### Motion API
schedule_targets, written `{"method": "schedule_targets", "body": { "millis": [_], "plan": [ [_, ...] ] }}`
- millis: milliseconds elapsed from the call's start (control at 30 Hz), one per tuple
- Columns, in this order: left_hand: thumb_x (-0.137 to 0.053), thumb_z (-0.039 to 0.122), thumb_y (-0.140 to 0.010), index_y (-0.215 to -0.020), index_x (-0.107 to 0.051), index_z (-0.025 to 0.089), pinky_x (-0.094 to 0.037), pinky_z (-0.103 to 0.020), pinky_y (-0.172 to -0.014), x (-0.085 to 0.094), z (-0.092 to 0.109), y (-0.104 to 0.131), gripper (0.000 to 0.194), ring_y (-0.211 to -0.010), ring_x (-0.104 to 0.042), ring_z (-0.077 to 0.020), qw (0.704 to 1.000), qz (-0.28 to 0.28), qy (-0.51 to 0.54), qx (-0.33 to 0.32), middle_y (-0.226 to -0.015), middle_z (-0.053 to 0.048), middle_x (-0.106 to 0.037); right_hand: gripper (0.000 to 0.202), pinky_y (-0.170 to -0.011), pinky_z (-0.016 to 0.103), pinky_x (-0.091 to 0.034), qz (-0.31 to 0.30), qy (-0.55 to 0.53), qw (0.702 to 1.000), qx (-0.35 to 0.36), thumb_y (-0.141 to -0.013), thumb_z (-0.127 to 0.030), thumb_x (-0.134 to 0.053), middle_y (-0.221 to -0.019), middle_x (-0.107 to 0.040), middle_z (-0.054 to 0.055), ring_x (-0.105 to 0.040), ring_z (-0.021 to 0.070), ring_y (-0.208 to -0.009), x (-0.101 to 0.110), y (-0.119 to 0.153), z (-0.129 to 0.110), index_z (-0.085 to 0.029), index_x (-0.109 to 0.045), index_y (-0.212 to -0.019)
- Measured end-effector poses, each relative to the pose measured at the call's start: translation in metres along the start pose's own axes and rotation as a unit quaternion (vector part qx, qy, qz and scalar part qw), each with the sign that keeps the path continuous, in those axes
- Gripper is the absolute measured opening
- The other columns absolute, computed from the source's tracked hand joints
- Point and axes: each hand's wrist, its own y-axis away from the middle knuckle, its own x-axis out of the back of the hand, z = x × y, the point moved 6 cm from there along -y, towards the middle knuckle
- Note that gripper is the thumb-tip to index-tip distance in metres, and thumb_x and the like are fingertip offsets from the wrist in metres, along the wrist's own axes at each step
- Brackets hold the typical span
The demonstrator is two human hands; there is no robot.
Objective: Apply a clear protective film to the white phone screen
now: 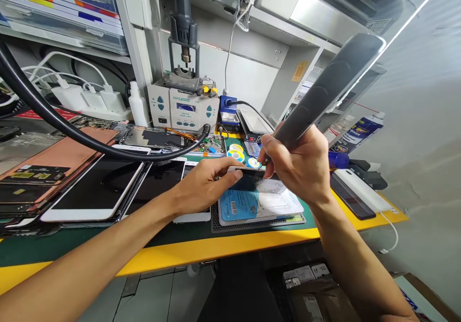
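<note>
My left hand [205, 182] is closed on the left end of a dark, glossy phone [248, 181], thumb on its face. The phone is tilted up on edge, and its surface mirrors what lies below. In my right hand [304, 166] is a thick, dark grey pen-shaped tool [327, 86], held like a pen. Its narrow tip points down at the phone's top edge; my fingers partly hide it, so contact is unclear. Beneath the phone lies a stack of blue-and-white packages [230, 209] on a dark perforated mat [216, 223].
Several tablets, including a white-framed one [97, 182], lie to the left. A black hose [90, 142] arches over them from the soldering station [183, 108]. Solder spools [236, 154] sit behind the phone. Another phone [353, 194] and a white power bank-like block [363, 187] lie at the right.
</note>
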Motion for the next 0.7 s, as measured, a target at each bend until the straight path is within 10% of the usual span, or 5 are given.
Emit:
{"method": "schedule_targets", "body": {
  "millis": [333, 700],
  "plan": [
    [-0.05, 0.051, -0.1, -0.099, -0.068, 0.017, -0.039, -0.027, -0.066, -0.001, -0.001, 0.0, 0.039, -0.07, -0.046, -0.0143, 1.0, -0.022, 0.0, -0.02, -0.076, 0.003, -0.054, 0.022, -0.037, 0.024, -0.046, -0.008, -0.046, 0.999, 0.013, -0.084, -0.022, -0.069, -0.06, -0.063, -0.007, -0.056, 0.0108, -0.043, -0.035, -0.005, -0.013, -0.026, -0.048, -0.077],
    [-0.061, 0.052, -0.094, -0.097, -0.074, 0.018, -0.043, -0.028, -0.071, -0.006, -0.001, -0.005, 0.036, -0.075, -0.054, -0.0169, 0.998, 0.057, -0.022, 0.015, -0.086, -0.002, -0.067, 0.02, -0.031, 0.025, -0.047, 0.074, -0.076, 0.994, 0.012, -0.091, -0.028, -0.066, -0.061, -0.068, -0.005, -0.058, 0.0128, -0.034, 0.055, -0.009, -0.008, -0.025, -0.052, -0.078]
  ]
}}
